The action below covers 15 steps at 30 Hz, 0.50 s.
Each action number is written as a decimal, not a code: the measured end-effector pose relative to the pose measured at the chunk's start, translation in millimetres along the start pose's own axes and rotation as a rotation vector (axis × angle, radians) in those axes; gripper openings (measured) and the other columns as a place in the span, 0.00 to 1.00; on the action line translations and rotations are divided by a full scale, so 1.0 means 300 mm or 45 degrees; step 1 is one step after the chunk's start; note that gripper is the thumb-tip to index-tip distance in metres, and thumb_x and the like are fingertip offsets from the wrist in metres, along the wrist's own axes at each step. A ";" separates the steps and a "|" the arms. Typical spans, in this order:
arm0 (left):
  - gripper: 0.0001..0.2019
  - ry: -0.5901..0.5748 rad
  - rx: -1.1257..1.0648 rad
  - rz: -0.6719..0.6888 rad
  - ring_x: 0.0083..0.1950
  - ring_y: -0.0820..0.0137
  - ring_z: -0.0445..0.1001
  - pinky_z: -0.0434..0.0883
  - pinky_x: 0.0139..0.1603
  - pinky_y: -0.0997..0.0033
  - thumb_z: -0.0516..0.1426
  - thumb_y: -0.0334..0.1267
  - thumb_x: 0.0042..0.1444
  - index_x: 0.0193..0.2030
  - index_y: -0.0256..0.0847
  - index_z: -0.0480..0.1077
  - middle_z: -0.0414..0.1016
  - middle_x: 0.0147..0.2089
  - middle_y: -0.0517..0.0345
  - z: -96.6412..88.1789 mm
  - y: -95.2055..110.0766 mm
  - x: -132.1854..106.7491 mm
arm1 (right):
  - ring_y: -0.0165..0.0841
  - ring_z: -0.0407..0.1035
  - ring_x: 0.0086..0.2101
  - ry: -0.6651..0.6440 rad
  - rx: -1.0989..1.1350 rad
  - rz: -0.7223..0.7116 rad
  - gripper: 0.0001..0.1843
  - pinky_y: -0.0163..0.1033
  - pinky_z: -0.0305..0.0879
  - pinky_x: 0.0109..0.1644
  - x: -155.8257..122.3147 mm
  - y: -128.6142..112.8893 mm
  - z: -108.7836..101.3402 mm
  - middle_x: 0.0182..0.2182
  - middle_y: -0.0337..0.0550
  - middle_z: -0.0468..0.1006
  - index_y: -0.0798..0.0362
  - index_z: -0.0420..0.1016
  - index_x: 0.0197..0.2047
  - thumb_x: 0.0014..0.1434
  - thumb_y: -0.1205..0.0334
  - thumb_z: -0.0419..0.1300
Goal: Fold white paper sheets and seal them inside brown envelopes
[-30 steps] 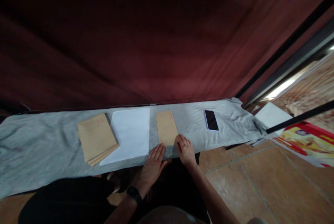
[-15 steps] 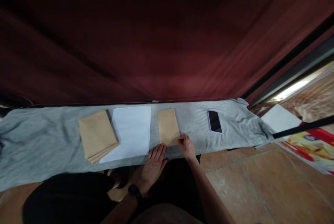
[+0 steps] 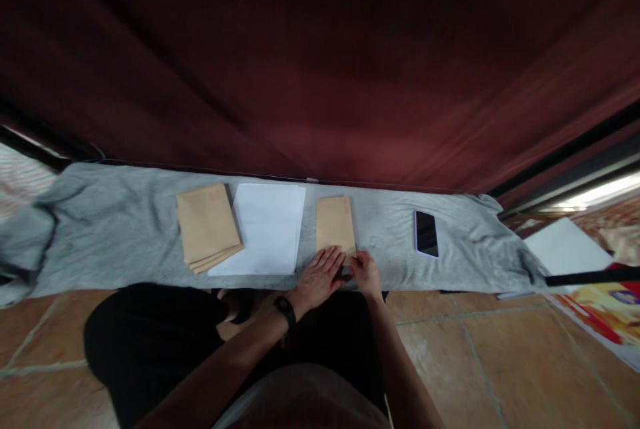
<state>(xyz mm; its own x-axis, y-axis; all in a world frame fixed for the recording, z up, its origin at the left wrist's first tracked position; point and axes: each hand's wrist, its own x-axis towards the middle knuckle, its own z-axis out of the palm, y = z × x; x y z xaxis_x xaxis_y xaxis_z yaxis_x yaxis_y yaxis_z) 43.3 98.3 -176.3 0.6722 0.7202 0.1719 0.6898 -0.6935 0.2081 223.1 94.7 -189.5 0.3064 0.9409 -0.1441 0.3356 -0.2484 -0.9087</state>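
Note:
A brown paper envelope (image 3: 334, 223) lies on a grey cloth (image 3: 395, 215), its long side pointing away from me. My left hand (image 3: 321, 275) rests flat across its lower edge, fingers stretched out. With its fingers closed, my right hand (image 3: 366, 273) pinches the envelope's lower right corner. Left of the envelope are white paper sheets (image 3: 270, 229). A stack of similar brown envelopes (image 3: 206, 221) overlaps the left side of those sheets.
A phone (image 3: 426, 234) lies on the cloth to the right. Dark red fabric (image 3: 320, 95) hangs behind the cloth-covered surface. At the far right are a white panel (image 3: 569, 247) and a colourful printed box (image 3: 610, 312) near the tiled floor (image 3: 450, 355).
My left hand has moved right and up onto the envelope's lower edge. My right hand stays at its corner. The whole view has shifted and turned slightly.

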 end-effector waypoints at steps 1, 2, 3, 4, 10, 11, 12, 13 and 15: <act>0.33 -0.015 -0.008 0.009 0.77 0.61 0.46 0.48 0.75 0.55 0.49 0.52 0.68 0.73 0.36 0.50 0.50 0.76 0.46 0.008 0.002 0.012 | 0.30 0.67 0.20 -0.013 0.013 0.009 0.15 0.32 0.63 0.23 0.001 0.000 -0.004 0.21 0.35 0.73 0.52 0.70 0.32 0.56 0.48 0.57; 0.34 -0.025 -0.013 0.013 0.77 0.62 0.44 0.46 0.75 0.55 0.49 0.53 0.67 0.74 0.35 0.49 0.49 0.76 0.46 0.016 0.003 0.018 | 0.30 0.67 0.20 -0.027 0.025 0.019 0.15 0.32 0.63 0.23 0.002 0.000 -0.008 0.21 0.35 0.73 0.52 0.71 0.33 0.55 0.49 0.57; 0.35 -0.033 -0.018 0.014 0.77 0.62 0.43 0.45 0.76 0.55 0.49 0.54 0.67 0.74 0.35 0.48 0.48 0.76 0.46 0.023 0.004 0.020 | 0.30 0.67 0.20 -0.041 0.036 0.029 0.15 0.33 0.64 0.23 0.002 0.001 -0.011 0.21 0.35 0.73 0.53 0.71 0.33 0.56 0.49 0.57; 0.36 -0.037 -0.022 0.014 0.77 0.62 0.41 0.44 0.76 0.55 0.49 0.54 0.67 0.74 0.35 0.47 0.47 0.76 0.46 0.030 0.004 0.017 | 0.30 0.67 0.20 -0.051 0.046 0.042 0.15 0.33 0.65 0.23 0.002 0.002 -0.014 0.22 0.36 0.74 0.53 0.72 0.35 0.56 0.49 0.57; 0.39 -0.062 -0.050 0.004 0.78 0.61 0.38 0.43 0.76 0.54 0.53 0.53 0.65 0.75 0.35 0.43 0.43 0.77 0.45 0.039 -0.006 -0.025 | 0.31 0.70 0.21 -0.085 0.093 0.107 0.19 0.35 0.68 0.24 0.003 0.008 -0.022 0.26 0.41 0.78 0.56 0.74 0.41 0.54 0.49 0.58; 0.39 -0.067 -0.056 0.000 0.78 0.60 0.38 0.43 0.76 0.54 0.54 0.53 0.65 0.75 0.36 0.44 0.43 0.77 0.45 0.037 -0.007 -0.029 | 0.31 0.70 0.21 -0.086 0.096 0.114 0.20 0.35 0.69 0.24 0.004 0.008 -0.023 0.26 0.41 0.78 0.56 0.74 0.41 0.54 0.48 0.58; 0.39 -0.072 -0.062 -0.001 0.78 0.59 0.39 0.43 0.76 0.53 0.54 0.53 0.65 0.75 0.38 0.44 0.42 0.77 0.45 0.034 -0.008 -0.031 | 0.32 0.70 0.21 -0.088 0.098 0.120 0.20 0.35 0.69 0.24 0.004 0.008 -0.024 0.26 0.42 0.78 0.56 0.74 0.42 0.54 0.48 0.58; 0.39 -0.075 -0.068 -0.002 0.78 0.59 0.39 0.43 0.75 0.53 0.55 0.52 0.64 0.75 0.40 0.45 0.41 0.77 0.45 0.031 -0.008 -0.031 | 0.32 0.70 0.22 -0.090 0.099 0.124 0.20 0.35 0.69 0.24 0.005 0.008 -0.025 0.26 0.42 0.78 0.56 0.74 0.42 0.54 0.47 0.59; 0.38 -0.077 -0.082 -0.003 0.78 0.57 0.40 0.44 0.75 0.52 0.56 0.51 0.64 0.75 0.45 0.45 0.40 0.78 0.47 0.025 -0.006 -0.031 | 0.31 0.70 0.21 -0.098 0.102 0.127 0.20 0.35 0.68 0.25 0.006 0.008 -0.027 0.26 0.42 0.78 0.55 0.74 0.41 0.53 0.47 0.59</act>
<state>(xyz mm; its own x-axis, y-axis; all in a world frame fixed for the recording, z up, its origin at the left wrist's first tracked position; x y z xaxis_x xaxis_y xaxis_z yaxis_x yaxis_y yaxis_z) 38.0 92.7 -185.5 0.6871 0.7177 0.1133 0.6739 -0.6878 0.2700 231.6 93.9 -188.8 0.2646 0.9282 -0.2617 0.2340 -0.3251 -0.9163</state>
